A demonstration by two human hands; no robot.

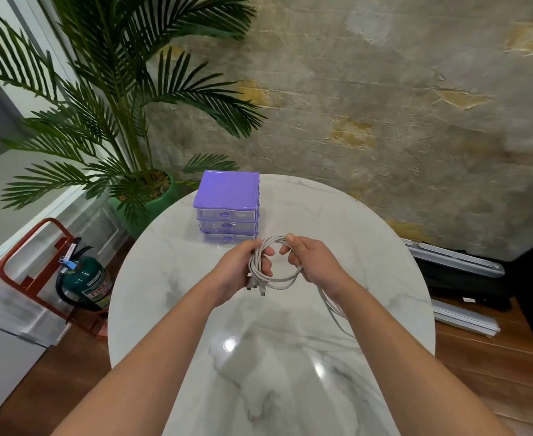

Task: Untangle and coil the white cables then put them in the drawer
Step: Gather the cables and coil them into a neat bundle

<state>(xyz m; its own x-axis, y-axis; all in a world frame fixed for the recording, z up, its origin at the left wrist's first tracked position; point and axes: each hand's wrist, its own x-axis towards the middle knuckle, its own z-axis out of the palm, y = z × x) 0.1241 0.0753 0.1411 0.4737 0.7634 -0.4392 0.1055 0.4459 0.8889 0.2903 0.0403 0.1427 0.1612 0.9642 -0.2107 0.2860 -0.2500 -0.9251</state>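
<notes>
- Holding the white cables (pixel 274 272) above the middle of the bench (pixel 337 215), the person is forming them into a round loop between both hands.
- The left hand (pixel 243 269) is keeping a closed grip on the bundled side of the loop, fingers curled round several strands, with the plug ends hanging just below it.
- The right hand (pixel 309 259) is pinching the far side of the loop in a closed grip, and loose tails are trailing from it down past the right wrist toward the near bench edge.
- The cables are looking light, soft and springy, so a coil is likely to unwind if released; taking hold across all strands where they bunch seems safest, not by the plugs.
- The purple drawer unit (pixel 227 206) is standing just beyond the hands, with all three clear drawers looking closed, so one still needs opening.
- The bench is a glossy, marble-patterned round top, probably slippery for a loose coil.
- A potted palm (pixel 117 105) is standing behind left, a fire extinguisher (pixel 82 278) is sitting on the wooden floor, and a rough plastered wall (pixel 400 89) is running behind.
</notes>
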